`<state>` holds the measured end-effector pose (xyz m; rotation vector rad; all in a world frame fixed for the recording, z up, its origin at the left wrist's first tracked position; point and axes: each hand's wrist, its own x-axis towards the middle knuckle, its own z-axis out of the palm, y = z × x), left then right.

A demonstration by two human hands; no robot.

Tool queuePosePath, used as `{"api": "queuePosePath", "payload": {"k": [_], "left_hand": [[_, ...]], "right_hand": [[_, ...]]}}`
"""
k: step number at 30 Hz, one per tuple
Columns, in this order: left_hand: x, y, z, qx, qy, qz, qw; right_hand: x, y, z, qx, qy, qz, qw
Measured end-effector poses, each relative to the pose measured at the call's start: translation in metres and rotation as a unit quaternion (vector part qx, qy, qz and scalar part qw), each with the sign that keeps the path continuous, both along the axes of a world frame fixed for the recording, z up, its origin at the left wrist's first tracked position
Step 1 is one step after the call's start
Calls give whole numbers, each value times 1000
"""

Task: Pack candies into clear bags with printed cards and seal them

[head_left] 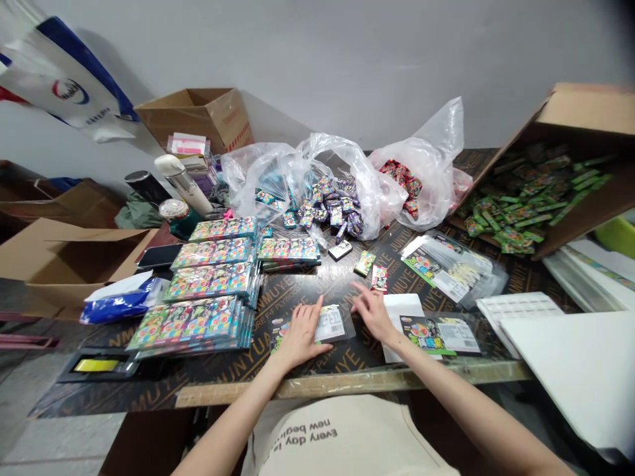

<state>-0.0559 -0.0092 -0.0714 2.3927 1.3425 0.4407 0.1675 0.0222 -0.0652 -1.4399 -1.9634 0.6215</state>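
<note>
Two bare hands are over the dark printed desk (282, 297). The left hand (299, 336) lies palm down on a flat printed pouch (333, 322), its fingers released and spread across it. The right hand (374, 316) is just beside the pouch's right end, fingers released and loosely bent, the index reaching forward; whether a fingertip touches the pouch, I cannot tell.

Near that hand lie a red packet (380, 278) and a green packet (364, 263), with a black-and-white packet (340, 250) farther left. A second pouch (426, 335) partly covers some white paper (399, 305) to the right, and more pouches (451, 268) overlap behind it. Filled colourful packs (191, 324) stand stacked at the left. Clear plastic bags (370, 192) of small packets sit at the back, and a tilted cardboard box (585, 109) at the right holds green ones.
</note>
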Motion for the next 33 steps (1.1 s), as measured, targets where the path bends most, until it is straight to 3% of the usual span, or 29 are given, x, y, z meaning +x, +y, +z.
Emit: {"api": "queuePosePath", "payload": {"k": [3, 6, 8, 11, 14, 17, 20, 23, 26, 28, 30, 32, 33], "left_hand": [[1, 0, 0, -1, 4, 6, 1000], [2, -1, -1, -5, 3, 13, 1000], [0, -1, -1, -9, 2, 13, 1000], [-2, 0, 2, -9, -25, 31, 999], [0, 5, 13, -13, -147, 111, 983], [14, 15, 28, -77, -348, 189, 915], [34, 22, 41, -214, -521, 183, 806], [48, 21, 49, -332, -602, 166, 707], [51, 16, 53, -403, -630, 156, 646], [48, 14, 54, -425, -622, 144, 642], [44, 13, 54, -442, -590, 123, 664], [40, 13, 51, -442, -536, 99, 712], [36, 13, 49, -418, -504, 97, 750]], "right_hand": [[-5, 61, 4, 89, -73, -137, 984], [-16, 116, 6, 100, -172, -154, 968], [-25, 137, 6, 68, -207, -142, 965], [-35, 138, 10, 48, -217, -102, 970], [-41, 106, 22, 97, -194, -23, 976], [-46, 61, 42, 131, -168, 95, 972], [-48, 26, 61, 126, -136, 186, 965], [-43, 12, 71, 117, -81, 236, 961], [-31, 11, 71, 114, -24, 242, 963], [-22, 11, 68, 103, 3, 225, 969], [-14, 9, 65, 91, 15, 212, 973], [-8, 5, 60, 90, 9, 207, 974], [-4, 4, 57, 97, 0, 206, 974]]}}
